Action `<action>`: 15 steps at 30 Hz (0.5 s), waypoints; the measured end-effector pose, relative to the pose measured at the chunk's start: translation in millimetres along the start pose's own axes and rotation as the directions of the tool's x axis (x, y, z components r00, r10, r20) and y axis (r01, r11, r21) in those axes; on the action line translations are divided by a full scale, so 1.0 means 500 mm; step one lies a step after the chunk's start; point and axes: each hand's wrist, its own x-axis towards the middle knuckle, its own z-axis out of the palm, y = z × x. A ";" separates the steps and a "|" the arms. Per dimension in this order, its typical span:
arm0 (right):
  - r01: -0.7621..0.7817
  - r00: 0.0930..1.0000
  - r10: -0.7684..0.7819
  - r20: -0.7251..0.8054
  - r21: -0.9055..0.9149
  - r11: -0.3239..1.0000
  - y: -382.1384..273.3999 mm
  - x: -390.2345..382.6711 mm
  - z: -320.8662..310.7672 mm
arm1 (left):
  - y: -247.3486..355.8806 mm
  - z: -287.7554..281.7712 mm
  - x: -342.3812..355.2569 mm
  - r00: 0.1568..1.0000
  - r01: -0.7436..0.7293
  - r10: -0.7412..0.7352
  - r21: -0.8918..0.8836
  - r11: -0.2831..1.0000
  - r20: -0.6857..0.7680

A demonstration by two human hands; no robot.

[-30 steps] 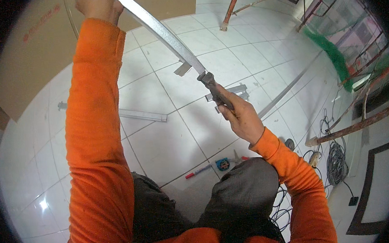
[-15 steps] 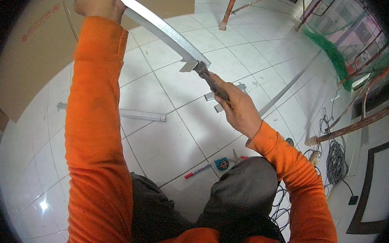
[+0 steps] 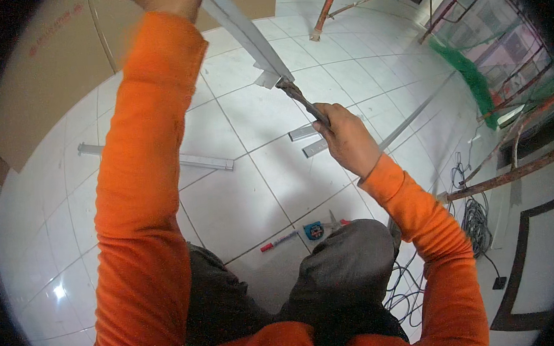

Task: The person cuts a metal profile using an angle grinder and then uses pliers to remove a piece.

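My left hand [image 3: 168, 1], cut off by the top edge, is closed around a long silver metal channel [image 3: 246, 35] that slants down to the right. At its lower end a small flap of sheet metal [image 3: 267, 77] sticks out, bent to the left. My right hand [image 3: 350, 140] is closed on the handles of dark, worn pliers [image 3: 304, 100]. Their jaws meet the channel's end beside the flap; whether they bite on it I cannot tell.
Metal channel pieces [image 3: 206, 162] lie on the white tiled floor. By my knees are a red-capped marker [image 3: 275, 243] and a blue tape measure [image 3: 313, 231]. Rusty scaffold legs [image 3: 512, 174], coiled cable [image 3: 477, 224] and green netting [image 3: 474, 85] are right. Cardboard [image 3: 48, 66] stands at far left.
My left hand has moved right and slightly up with the channel, which has turned steeper. My right hand has shifted slightly right, and more of the pliers' handles shows.
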 end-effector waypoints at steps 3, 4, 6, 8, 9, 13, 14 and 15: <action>0.016 0.999 -0.012 0.044 -0.091 0.996 0.008 0.015 -0.014 | 0.016 0.037 -0.031 0.989 -0.124 0.119 0.057 0.991 0.086; 0.008 0.995 0.004 0.103 -0.111 0.994 -0.002 0.019 -0.027 | 0.019 0.056 -0.049 0.983 -0.162 0.156 0.058 0.985 0.097; -0.003 0.988 0.025 0.154 -0.145 0.989 -0.019 0.031 -0.054 | 0.004 0.092 -0.085 0.942 -0.328 0.322 0.044 0.944 0.097; -0.048 0.925 0.156 0.346 -0.302 0.952 -0.028 0.046 -0.078 | -0.014 0.115 -0.118 0.893 -0.446 0.442 0.032 0.894 0.086; -0.053 0.925 0.161 0.343 -0.304 0.951 -0.040 0.053 -0.094 | -0.008 0.118 -0.132 0.869 -0.470 0.461 0.007 0.883 0.181; -0.065 0.871 0.226 0.437 -0.353 0.933 -0.068 0.058 -0.099 | -0.009 0.144 -0.144 0.765 -0.632 0.622 0.014 0.775 0.167; -0.118 0.871 0.258 0.418 -0.331 0.936 -0.050 0.046 -0.093 | -0.019 0.161 -0.156 0.747 -0.660 0.655 0.013 0.751 0.118; -0.130 0.896 0.219 0.385 -0.245 0.961 -0.049 0.036 -0.070 | -0.010 0.150 -0.132 0.838 -0.523 0.523 -0.046 0.851 0.152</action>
